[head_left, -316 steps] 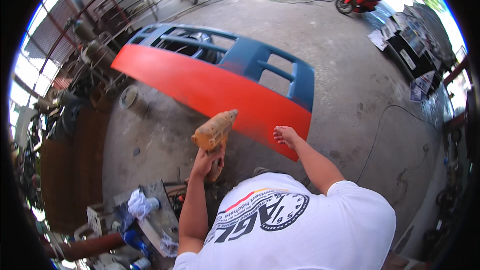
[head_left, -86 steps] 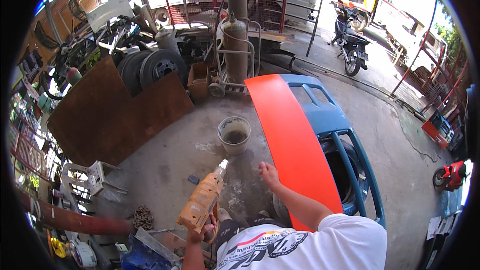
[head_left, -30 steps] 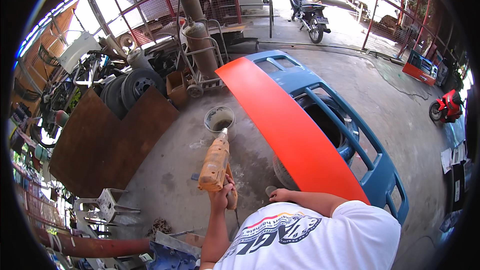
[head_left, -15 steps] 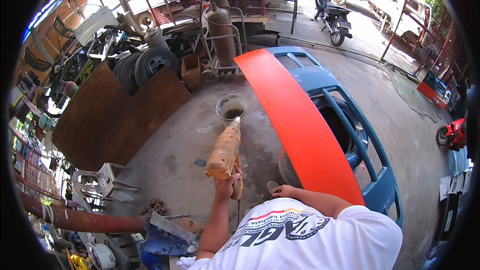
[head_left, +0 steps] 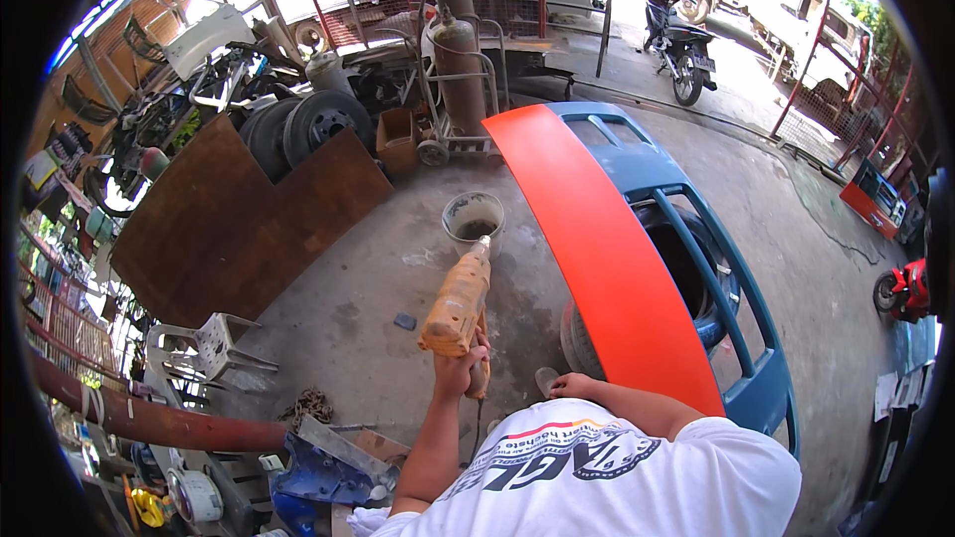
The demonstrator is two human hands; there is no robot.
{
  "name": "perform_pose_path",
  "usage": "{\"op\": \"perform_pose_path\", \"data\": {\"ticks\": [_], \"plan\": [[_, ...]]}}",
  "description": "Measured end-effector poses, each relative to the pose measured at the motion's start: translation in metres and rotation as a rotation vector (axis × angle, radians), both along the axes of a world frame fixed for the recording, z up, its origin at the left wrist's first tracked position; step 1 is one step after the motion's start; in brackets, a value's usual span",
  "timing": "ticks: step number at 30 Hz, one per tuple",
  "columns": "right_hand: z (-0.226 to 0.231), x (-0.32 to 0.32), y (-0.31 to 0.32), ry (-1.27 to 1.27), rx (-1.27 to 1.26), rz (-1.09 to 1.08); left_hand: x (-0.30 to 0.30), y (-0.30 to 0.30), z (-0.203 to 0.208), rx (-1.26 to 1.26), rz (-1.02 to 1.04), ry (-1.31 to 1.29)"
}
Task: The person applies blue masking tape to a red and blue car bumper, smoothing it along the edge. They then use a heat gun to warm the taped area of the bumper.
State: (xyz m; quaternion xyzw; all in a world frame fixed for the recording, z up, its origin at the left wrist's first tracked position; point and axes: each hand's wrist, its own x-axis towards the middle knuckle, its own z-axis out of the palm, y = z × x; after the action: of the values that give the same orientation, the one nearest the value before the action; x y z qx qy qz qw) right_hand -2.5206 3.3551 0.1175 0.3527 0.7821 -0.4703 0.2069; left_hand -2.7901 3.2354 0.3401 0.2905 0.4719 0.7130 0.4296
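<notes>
My left hand point(head_left: 460, 370) grips the handle of a dusty orange power tool point(head_left: 458, 303), whose nose points away from me toward a grey bucket point(head_left: 473, 219) on the concrete floor. My right hand point(head_left: 572, 386) rests at the near end of a long red-orange car panel point(head_left: 597, 249), fingers loosely curled with nothing in them. The panel lies tilted, its blue ribbed underside point(head_left: 731, 268) facing right, and it rests over a black tyre point(head_left: 686, 268).
Two gas cylinders on a trolley point(head_left: 458, 60) stand beyond the panel's far end. Brown boards point(head_left: 239, 219) lean against tyres at the left. A white plastic chair point(head_left: 199, 348), a rusty pipe point(head_left: 169, 423) and a blue machine point(head_left: 318, 472) crowd the lower left. A motorcycle point(head_left: 681, 40) is parked behind.
I have gone round from the panel's side to its end. In the last second the tool stayed in my left hand, tilting slightly right, and my right hand kept to the panel's near end.
</notes>
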Motion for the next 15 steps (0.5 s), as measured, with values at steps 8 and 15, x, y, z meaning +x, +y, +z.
{"op": "perform_pose_path", "data": {"ticks": [8,15], "plan": [[0.006,-0.002,-0.002,-0.003,-0.029,-0.009,-0.002,-0.001,-0.005,0.004,0.011,-0.006],[-0.006,0.0,-0.001,0.0,-0.037,-0.043,-0.001,0.001,0.006,0.008,0.011,0.008]]}}
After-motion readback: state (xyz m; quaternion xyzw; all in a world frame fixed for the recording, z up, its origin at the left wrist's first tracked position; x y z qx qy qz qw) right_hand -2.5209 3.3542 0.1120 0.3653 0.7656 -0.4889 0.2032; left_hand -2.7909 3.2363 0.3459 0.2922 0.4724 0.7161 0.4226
